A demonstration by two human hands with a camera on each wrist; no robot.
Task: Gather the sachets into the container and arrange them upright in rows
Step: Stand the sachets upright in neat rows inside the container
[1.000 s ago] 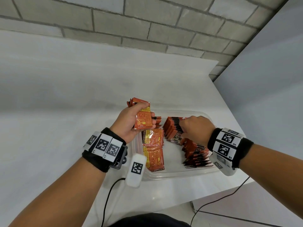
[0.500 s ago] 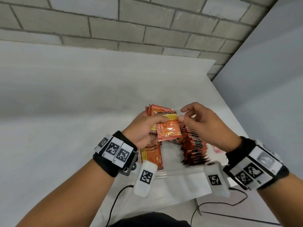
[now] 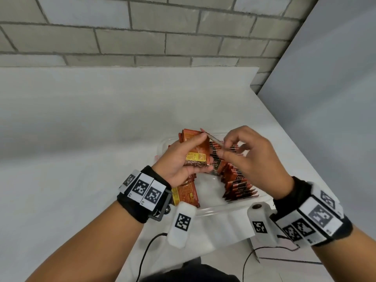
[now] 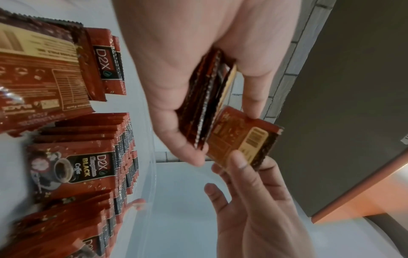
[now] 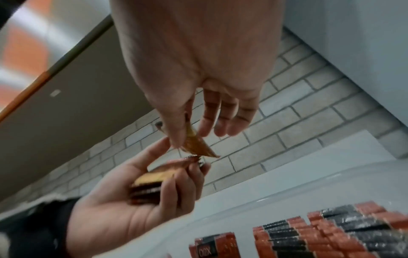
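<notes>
Single sachet (image 3: 211, 137): it is pinched at one end by the thumb and forefinger of the right hand (image 3: 252, 157), above the far part of the container (image 3: 223, 208). Its other end touches the top of the stack in the left hand (image 3: 179, 161). In the left wrist view its back side with a barcode is seen.
Stack of sachets (image 3: 197, 151): a small bundle of orange-brown sachets, held in the left hand above the left side of the container. The thumb lies on the front face and the fingers are curled behind it.
Row of sachets (image 3: 236, 180): many sachets stand on edge inside the container along its right side, tightly one behind the other, leaning a little. The print "D2X" and "BLACK Coffee" can be read on them in the left wrist view.
Flat sachets (image 3: 186, 195): some sachets lie flat in the left part of the container, partly hidden under the left wrist.
Container: clear plastic, shallow, standing on the white worktop (image 3: 81, 139) near its front right corner.
Left hand: closed around the stack.
Right hand: thumb and forefinger pinch the single sachet, the other fingers are loosely spread.
Wrists: both carry black bands (image 3: 142, 200) with white marker tags, and thin black cables (image 3: 146, 251) hang from them.
Background: a grey brick wall (image 3: 162, 33) behind the worktop.
</notes>
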